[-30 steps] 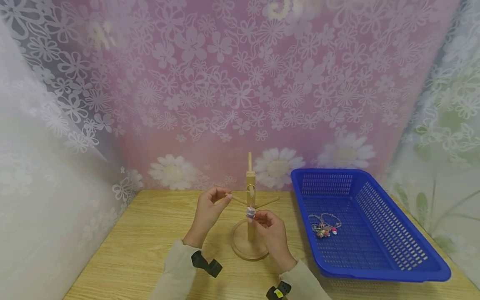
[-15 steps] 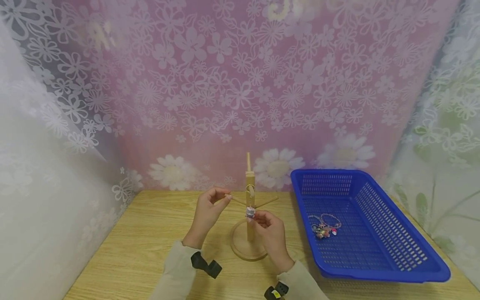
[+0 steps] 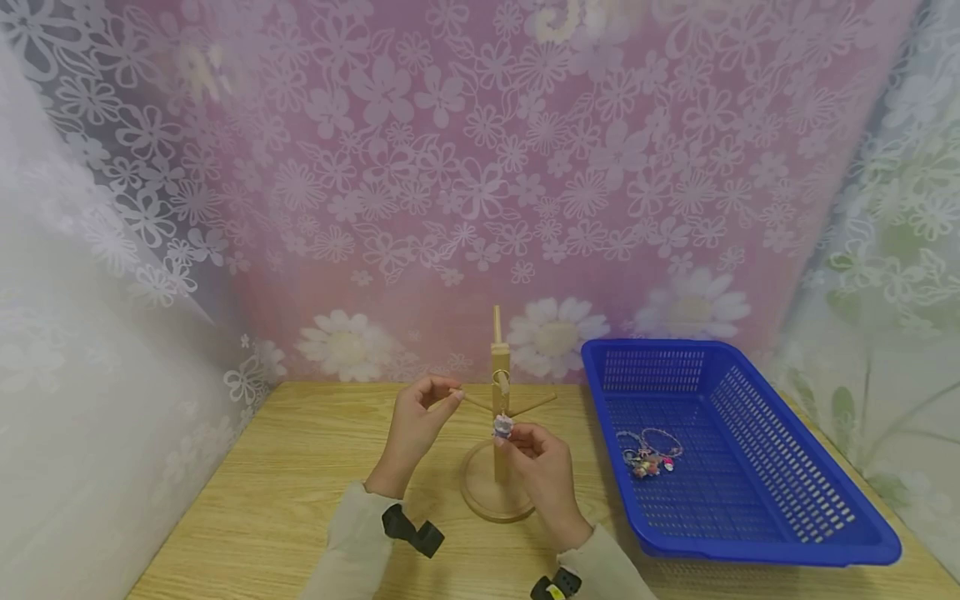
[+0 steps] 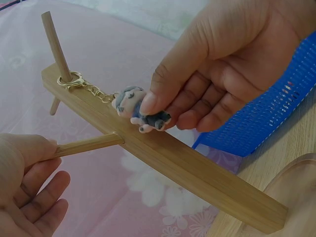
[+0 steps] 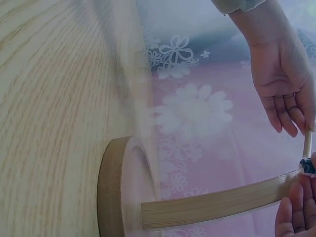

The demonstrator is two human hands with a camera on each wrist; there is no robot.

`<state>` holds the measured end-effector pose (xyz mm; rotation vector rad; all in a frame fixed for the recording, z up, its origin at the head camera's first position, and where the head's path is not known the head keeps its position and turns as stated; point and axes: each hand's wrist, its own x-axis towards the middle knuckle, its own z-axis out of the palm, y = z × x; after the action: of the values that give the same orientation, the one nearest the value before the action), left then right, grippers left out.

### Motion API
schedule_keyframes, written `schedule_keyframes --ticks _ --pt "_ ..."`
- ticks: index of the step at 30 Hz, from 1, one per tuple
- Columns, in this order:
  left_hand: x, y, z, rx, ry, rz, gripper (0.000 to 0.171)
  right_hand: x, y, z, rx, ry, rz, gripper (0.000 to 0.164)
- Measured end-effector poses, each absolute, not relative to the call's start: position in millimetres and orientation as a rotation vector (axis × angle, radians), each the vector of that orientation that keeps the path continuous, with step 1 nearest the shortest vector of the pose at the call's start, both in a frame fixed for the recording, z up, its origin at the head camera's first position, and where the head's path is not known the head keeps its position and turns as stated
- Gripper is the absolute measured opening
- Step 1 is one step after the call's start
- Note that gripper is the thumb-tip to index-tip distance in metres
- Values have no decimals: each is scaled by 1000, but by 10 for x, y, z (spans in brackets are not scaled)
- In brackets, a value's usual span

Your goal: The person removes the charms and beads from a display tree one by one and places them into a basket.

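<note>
A wooden peg stand (image 3: 500,467) rises from a round base. From one of its upper pegs (image 4: 56,47) hangs a keychain; its gold clasp (image 4: 72,80) loops round that peg and a short gold chain leads to a small figurine (image 4: 138,106) in grey, white and blue. My right hand (image 3: 546,471) pinches the figurine between thumb and fingers, close in front of the post. On the left side, my left hand (image 3: 422,417) pinches the end of a lower peg (image 4: 91,144) with thumb and forefinger, its other fingers loosely bent.
A blue plastic basket (image 3: 757,546) with perforated walls stands to the right of the stand. Inside it, near its left wall, lie several charms and a pink beaded ring (image 3: 662,442). A flower-patterned cloth (image 3: 420,208) hangs behind the wood-grain table (image 3: 285,475).
The figurine has turned and shifted slightly rightward in my right hand's fingers. My left hand keeps its pinch on the peg, and the clasp stays on the upper peg.
</note>
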<state>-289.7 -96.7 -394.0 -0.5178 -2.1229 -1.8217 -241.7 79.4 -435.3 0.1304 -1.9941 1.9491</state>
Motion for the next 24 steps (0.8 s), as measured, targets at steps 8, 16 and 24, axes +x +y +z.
schedule_keyframes --ticks 8,16,24 --pt "-2906 -964 -3958 -505 -2115 -1832 14 -2360 802 -4300 167 -1997 1938 18" --pt "-2897 -971 -3950 -533 -2104 -1817 11 -2342 823 -4303 313 -1953 1846 12" --pt "-2893 -964 -3946 -514 -2113 -1820 12 -2260 851 -4164 286 -1969 1896 14"
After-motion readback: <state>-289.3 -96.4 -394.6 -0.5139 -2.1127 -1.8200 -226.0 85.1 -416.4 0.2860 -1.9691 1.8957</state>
